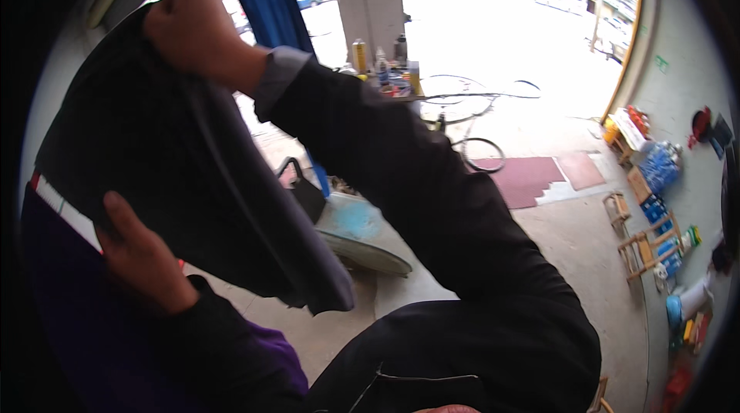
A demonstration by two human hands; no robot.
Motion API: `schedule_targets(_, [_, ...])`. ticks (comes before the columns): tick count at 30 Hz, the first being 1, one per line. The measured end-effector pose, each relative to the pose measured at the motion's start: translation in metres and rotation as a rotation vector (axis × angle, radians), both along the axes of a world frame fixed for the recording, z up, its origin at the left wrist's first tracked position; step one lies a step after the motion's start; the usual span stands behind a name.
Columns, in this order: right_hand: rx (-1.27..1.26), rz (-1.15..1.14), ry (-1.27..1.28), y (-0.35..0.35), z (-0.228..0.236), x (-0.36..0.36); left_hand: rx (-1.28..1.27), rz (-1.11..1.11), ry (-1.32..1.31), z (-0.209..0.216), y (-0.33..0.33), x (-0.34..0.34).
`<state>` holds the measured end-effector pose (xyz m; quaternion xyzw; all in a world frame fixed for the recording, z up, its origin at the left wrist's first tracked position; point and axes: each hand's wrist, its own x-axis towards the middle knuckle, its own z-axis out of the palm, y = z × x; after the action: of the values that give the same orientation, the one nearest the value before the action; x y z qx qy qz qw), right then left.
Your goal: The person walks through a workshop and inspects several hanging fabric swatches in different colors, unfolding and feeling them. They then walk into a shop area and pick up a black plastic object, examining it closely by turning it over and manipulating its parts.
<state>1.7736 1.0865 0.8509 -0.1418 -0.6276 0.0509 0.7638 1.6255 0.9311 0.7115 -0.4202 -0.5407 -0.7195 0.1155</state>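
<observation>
The right hand [193, 31] is clenched on the upper edge of a dark grey fabric panel [154, 151]. The panel is raised on the left side of the view, in front of the person, and slopes down to the right. The left hand [146, 262] contacts the panel at its lower left edge, thumb upward; the other fingers are partly hidden, so whether it is grasping cannot be told.

Edges: the long right edge curls over and hangs free above the floor [570, 259]. The lower left edge lies near a purple cloth [77, 297]. A pale board [358, 220] with a blue patch stands beyond the free edge, partly covered by the right sleeve.

Clearance: bare floor extends right of the right sleeve to a row of goods along the wall [671, 81]. A maroon mat [520, 182] and a looped black hose [502, 157] occupy the area before the bright doorway.

Containers: the table [405, 98] carries a yellow can [359, 56] and a clear bottle [381, 66]; their contents cannot be determined. A blue plastic-wrapped bundle [661, 170] sits by the wall, beside a brown carton [638, 184].
</observation>
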Motion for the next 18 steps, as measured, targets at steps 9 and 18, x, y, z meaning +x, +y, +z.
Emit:
schedule_targets(9, [-0.005,-0.326,-0.140,0.110,0.042,0.010,0.209,0.025,0.100,0.003,-0.001,-0.047])
schedule_targets(18, [-0.183,-0.455,-0.027,0.260,0.006,0.069,0.423,0.049,0.025,-0.002,-0.023,-0.016])
